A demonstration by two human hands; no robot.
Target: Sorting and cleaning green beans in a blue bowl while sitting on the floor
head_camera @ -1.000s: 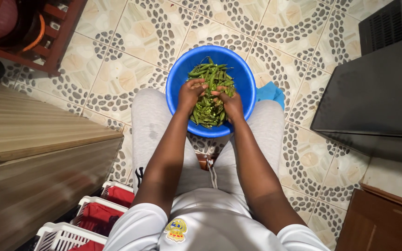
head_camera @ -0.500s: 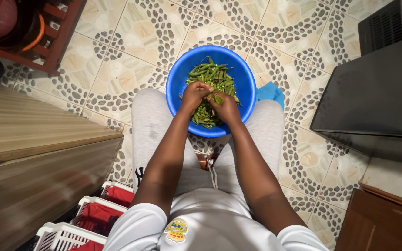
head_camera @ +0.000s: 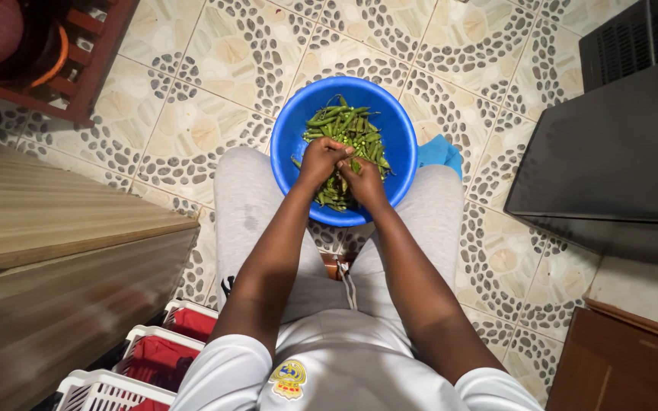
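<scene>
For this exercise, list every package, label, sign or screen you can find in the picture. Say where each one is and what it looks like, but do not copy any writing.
Badge: on the chest of the person's white shirt, bottom centre; a small shield-like emblem in yellow, red and blue.
No packages, signs or lit screens show; the dark flat-topped unit at right bears no visible label.

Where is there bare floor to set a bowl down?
Free: tiles between the red shelf and blue basin, and tiles between basin and black cabinet. Crowded: the basin, filled with pods and both hands.
</scene>
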